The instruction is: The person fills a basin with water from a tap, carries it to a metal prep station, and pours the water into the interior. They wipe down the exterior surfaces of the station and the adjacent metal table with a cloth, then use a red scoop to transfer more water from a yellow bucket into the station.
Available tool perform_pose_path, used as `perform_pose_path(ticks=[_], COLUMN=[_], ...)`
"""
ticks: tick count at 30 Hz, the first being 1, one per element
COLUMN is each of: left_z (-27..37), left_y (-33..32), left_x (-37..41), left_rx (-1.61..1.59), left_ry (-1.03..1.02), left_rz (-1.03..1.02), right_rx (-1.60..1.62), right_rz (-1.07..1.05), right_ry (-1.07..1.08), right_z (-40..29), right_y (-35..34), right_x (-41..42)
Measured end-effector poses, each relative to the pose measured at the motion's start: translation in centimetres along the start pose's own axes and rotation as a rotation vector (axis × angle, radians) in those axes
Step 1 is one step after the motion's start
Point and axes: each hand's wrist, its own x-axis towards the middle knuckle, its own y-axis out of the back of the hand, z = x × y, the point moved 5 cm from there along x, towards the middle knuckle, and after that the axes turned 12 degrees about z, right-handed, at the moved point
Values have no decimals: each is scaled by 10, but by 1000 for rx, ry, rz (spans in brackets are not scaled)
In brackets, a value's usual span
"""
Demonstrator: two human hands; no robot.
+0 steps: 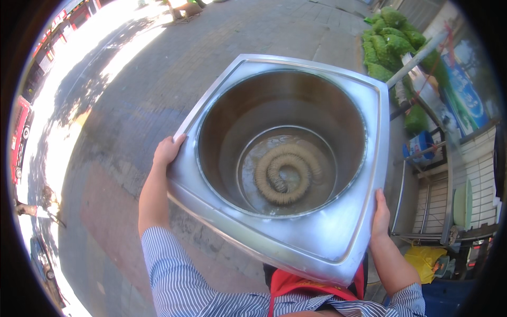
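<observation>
A square stainless-steel unit (317,241) with a deep round well spans the middle of the view, tilted and held in front of my body. My left hand (169,149) grips its left rim, thumb on top and fingers hidden beneath. On the right edge, my right hand (381,216) has hold of it, with the thumb showing and the other fingers mostly out of sight. At the bottom of the well lies a pale, ridged spiral coil (286,174), on a wet-looking, stained floor.
Green mesh sacks (390,39) are piled at the upper right. Beside me on the right stands a metal rack (449,190) with wire shelves and a pole. A yellow plastic bag (424,261) lies low on the right. Grey pavement (130,111) stretches to a sunlit road at the left.
</observation>
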Motion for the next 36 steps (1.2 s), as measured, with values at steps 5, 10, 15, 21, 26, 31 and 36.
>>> perform_pose_path(ticks=[5, 10, 15, 21, 26, 31, 36], left_z=[0, 0, -3, -10, -10, -12, -19], left_y=[1, 1, -2, -13, -12, -15, -18], left_x=[0, 1, 1, 12, 13, 14, 20], left_rx=[7, 11, 17, -13, -28, -89, -79], left_ry=[2, 10, 7, 0, -17, -10, -24], left_rz=[12, 7, -6, -13, -14, -1, -8], right_rx=[47, 36, 32, -64, -49, -40, -8], right_rz=[-53, -57, -23, 55, 67, 37, 29], right_ry=[-13, -8, 11, -38, -35, -40, -64], right_z=[0, 2, 2, -4, -6, -6, -7], right_y=[-3, 0, 0, -1, -9, -9, -13], right_x=[-2, 2, 1, -7, -13, -13, -15])
